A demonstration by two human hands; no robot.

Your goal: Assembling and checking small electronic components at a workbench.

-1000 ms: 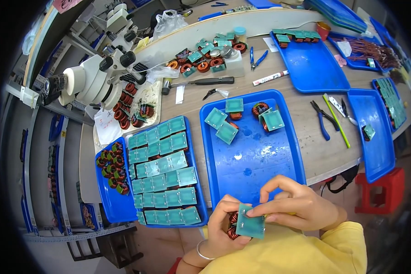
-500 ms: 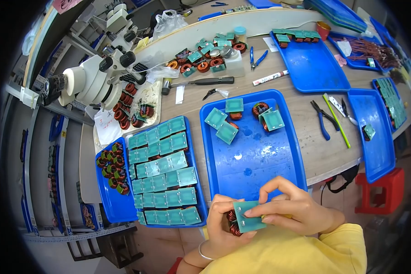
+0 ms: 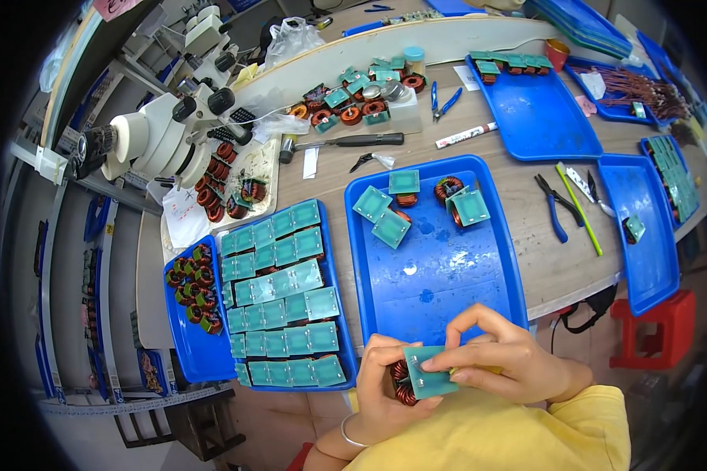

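A green circuit board (image 3: 432, 385) with small shiny solder points stands on a copper-wound toroid coil (image 3: 404, 390), held close to my body. My left hand (image 3: 375, 385) is closed round the coil and board from the left side. At the right, my right hand (image 3: 501, 357) has its fingers bent against the board, one fingertip on its face and another at its upper edge. Whether anything small lies under those fingertips is hidden. Just beyond my hands, a blue tray (image 3: 416, 306) holds several similar coils with green boards (image 3: 390, 228) at its far end.
To the left, a blue tray (image 3: 346, 345) carries rows of board-topped coils, beside a smaller tray of coils (image 3: 192, 290). A microscope (image 3: 145, 141) stands behind. Pliers (image 3: 558, 208), a green stick (image 3: 580, 208), a marker (image 3: 466, 135) and a hammer (image 3: 346, 141) lie on the table.
The board in my hands has shifted and tilted slightly, showing a little more of the coil. My hands stay in nearly the same place.
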